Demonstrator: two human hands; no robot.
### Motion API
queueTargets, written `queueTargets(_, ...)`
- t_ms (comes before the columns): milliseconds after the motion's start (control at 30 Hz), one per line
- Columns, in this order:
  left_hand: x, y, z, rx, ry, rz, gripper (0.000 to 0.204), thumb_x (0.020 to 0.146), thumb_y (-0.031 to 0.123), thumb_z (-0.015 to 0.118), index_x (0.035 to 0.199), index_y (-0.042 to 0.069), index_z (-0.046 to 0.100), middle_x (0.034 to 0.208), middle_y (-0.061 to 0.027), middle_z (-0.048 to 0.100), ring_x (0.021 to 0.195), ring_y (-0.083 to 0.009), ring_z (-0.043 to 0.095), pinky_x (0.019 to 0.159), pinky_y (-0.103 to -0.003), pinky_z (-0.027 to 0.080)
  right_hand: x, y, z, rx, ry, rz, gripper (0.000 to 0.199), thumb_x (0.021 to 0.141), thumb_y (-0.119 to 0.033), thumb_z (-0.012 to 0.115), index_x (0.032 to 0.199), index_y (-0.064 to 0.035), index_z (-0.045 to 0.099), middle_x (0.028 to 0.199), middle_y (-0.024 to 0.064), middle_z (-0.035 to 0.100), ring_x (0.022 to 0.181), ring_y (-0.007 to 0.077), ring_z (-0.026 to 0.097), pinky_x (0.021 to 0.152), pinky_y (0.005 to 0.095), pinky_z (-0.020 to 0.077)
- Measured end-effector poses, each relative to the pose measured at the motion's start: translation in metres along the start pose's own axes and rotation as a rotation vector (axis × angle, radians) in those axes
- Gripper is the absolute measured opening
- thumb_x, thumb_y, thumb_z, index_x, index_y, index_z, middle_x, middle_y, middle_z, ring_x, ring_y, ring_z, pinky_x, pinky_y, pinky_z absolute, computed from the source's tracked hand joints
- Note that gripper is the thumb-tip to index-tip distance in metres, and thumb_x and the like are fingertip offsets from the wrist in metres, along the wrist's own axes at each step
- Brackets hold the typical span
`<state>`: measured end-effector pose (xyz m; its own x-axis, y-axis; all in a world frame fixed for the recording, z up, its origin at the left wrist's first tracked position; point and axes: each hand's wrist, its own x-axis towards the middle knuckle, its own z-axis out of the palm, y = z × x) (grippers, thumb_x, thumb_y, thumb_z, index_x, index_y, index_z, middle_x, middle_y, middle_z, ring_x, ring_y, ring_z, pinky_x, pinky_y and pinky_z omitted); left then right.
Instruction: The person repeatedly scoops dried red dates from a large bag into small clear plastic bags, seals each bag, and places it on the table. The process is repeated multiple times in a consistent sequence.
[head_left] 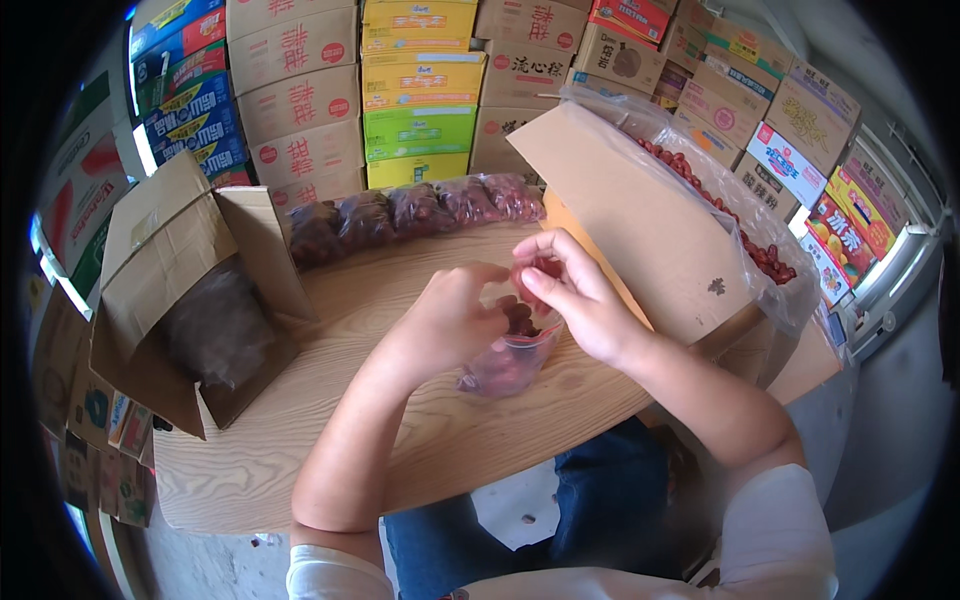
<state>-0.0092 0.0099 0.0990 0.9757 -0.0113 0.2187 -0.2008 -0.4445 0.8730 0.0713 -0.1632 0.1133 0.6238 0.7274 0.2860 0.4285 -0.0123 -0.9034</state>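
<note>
A clear zip bag (pixel 500 370) with a red strip along its mouth stands open on the wooden table in front of me, partly filled with dark red dates (pixel 518 318). My left hand (pixel 455 315) curls at the left side of the bag's mouth, its fingers closed on the plastic; its fingertips are partly hidden. Just above the opening, my right hand (pixel 575 290) is closed, with thumb and fingers pinching a red date (pixel 536 268). To the right, a tilted, plastic-lined cardboard box (pixel 640 205) holds many loose red dates (pixel 770 262).
Several filled bags of dates (pixel 415 210) lie in a row along the table's far edge. An open carton (pixel 160 260) lies on its side at the left, with a plastic-wrapped bundle inside. Stacked cartons (pixel 300 90) line the back. The table (pixel 240 480) has a curved front edge above my legs.
</note>
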Motion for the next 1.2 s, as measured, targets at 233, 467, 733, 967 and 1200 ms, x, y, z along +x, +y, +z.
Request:
queueTargets(233, -0.002, -0.006, 0.003, 0.108, 0.081, 0.108, 0.039, 0.077, -0.005, 0.059, 0.116, -0.011, 0.058, 0.096, -0.0216, 0.069, 0.07, -0.021, 0.07, 0.061, -0.03, 0.054, -0.01, 0.015, -0.01, -0.336, 0.146, -0.251, 0.024, 0.09, -0.007, 0.059, 0.112, -0.0013, 0.053, 0.11, 0.0121, 0.058, 0.106, 0.0231, 0.058, 0.093, 0.035, 0.0456)
queueTargets(467, 0.003, -0.005, 0.009, 0.16, 0.126, 0.109, 0.037, 0.076, -0.007, 0.056, 0.114, -0.009, 0.059, 0.099, -0.0219, 0.068, 0.066, -0.021, 0.069, 0.059, -0.031, 0.054, -0.04, 0.049, -0.017, -0.33, 0.215, -0.254, 0.022, 0.079, 0.008, 0.048, 0.096, -0.0014, 0.058, 0.104, 0.0116, 0.053, 0.102, 0.0245, 0.055, 0.086, 0.0323, 0.0451)
queueTargets(733, 0.003, 0.008, 0.006, 0.013, 0.183, 0.187, 0.049, 0.075, -0.016, 0.047, 0.123, -0.005, 0.051, 0.123, -0.0179, 0.058, 0.067, -0.0136, 0.066, 0.055, -0.024, 0.052, -0.042, 0.069, -0.014, -0.406, 0.415, -0.415, 0.003, 0.089, -0.004, 0.057, 0.089, -0.0011, 0.056, 0.102, 0.0131, 0.055, 0.099, 0.0269, 0.055, 0.087, 0.0352, 0.0441)
queueTargets(967, 0.007, 0.002, 0.012, 0.06, 0.164, 0.15, 0.047, 0.077, -0.015, 0.047, 0.123, -0.003, 0.051, 0.123, -0.0126, 0.058, 0.074, -0.0095, 0.064, 0.056, -0.022, 0.051, -0.041, 0.103, -0.003, -0.173, 0.504, -0.52, 0.026, 0.086, -0.019, 0.066, 0.104, -0.0022, 0.058, 0.119, 0.0177, 0.05, 0.113, 0.0276, 0.05, 0.094, 0.0389, 0.041)
queueTargets(1200, 0.011, 0.006, 0.015, -0.025, 0.12, 0.086, 0.045, 0.079, -0.014, 0.046, 0.123, -0.003, 0.051, 0.126, -0.0119, 0.056, 0.074, -0.0065, 0.061, 0.059, -0.02, 0.051, -0.049, 0.13, 0.016, 0.287, 0.03, -0.192, 0.116, 0.06, -0.017, 0.092, 0.146, -0.0054, 0.016, 0.143, 0.0155, 0.033, 0.131, 0.0275, 0.039, 0.107, 0.0426, 0.0392)
